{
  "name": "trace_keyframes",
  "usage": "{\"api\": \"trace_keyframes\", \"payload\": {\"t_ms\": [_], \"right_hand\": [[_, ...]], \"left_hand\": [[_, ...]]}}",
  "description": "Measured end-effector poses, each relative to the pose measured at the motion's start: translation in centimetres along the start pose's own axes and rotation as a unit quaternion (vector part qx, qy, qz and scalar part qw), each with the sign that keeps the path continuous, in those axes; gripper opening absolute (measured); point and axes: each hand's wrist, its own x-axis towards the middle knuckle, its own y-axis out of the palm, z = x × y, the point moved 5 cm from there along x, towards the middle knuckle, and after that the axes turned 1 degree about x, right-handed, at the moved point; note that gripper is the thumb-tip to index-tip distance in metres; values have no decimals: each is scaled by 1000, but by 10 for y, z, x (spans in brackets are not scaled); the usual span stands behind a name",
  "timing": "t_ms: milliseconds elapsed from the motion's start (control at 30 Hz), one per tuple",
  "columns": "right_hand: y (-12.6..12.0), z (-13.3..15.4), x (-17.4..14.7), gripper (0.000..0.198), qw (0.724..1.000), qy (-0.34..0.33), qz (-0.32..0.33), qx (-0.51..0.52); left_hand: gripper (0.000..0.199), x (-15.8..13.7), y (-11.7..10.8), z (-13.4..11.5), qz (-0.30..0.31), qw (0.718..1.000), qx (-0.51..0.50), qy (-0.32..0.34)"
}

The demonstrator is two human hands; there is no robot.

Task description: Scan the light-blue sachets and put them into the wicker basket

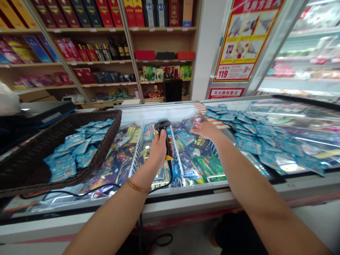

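Observation:
My left hand [159, 150] is wrapped round the grip of a black barcode scanner [163, 124] with yellow-orange trim, its head pointing away from me. Its black cable runs down from the handle. Over the freezer's glass lid, my right hand [208, 131] has its fingers bent together at a small, shiny packet [198, 119] with a reddish mark, partly blurred. Just left of those fingertips lies a single blue packet [185, 137]. A loose heap of similar blue packets [249, 132] spreads to the right. More blue packets [75, 145] lie inside the brown wicker basket [108, 141] on the left.
Under the glass, white wire dividers [177, 156] separate bagged frozen goods [204, 164]. The scanner cable [79, 194] crosses the lid near its front edge [202, 207]. Behind stand shelves [106, 62] of boxes and bottles, and a red wall poster [245, 39].

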Motion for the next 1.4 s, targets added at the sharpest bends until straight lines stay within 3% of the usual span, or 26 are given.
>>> {"api": "trace_keyframes", "payload": {"t_ms": [100, 200, 333, 500, 600, 800, 900, 1033, 1200, 1400], "right_hand": [[21, 10, -8, 46, 985, -27, 81, -152], [38, 22, -21, 50, 977, -52, 118, -170], [46, 23, -28, 50, 984, -30, 144, -98], [32, 9, -14, 38, 989, 31, 108, 95], [22, 1, -4, 30, 969, 76, 65, 228], [9, 2, 4, 11, 891, 92, -12, 445], [7, 8, 4, 8, 874, 77, -14, 480], [7, 15, 3, 13, 877, 50, -1, 477], [8, 18, 2, 20, 879, 32, 6, 475], [10, 19, 1, 13, 874, 36, 14, 484]], "left_hand": [[48, 0, 0, 2, 10, 1000, 4, 3], [49, 0, 0, 3, 13, 1000, 13, 1], [54, -2, 2, 4, 18, 1000, 20, -6], [59, -7, 9, 2, 71, 997, 7, -8], [63, -12, 14, 1, 115, 993, 0, -8], [61, -25, 26, -3, 196, 979, 37, 51], [56, -32, 31, -3, 232, 969, 42, 70], [53, -38, 36, -1, 267, 960, 52, 66], [51, -38, 38, 1, 280, 955, 64, 74], [51, -34, 36, 6, 281, 955, 74, 61]]}}
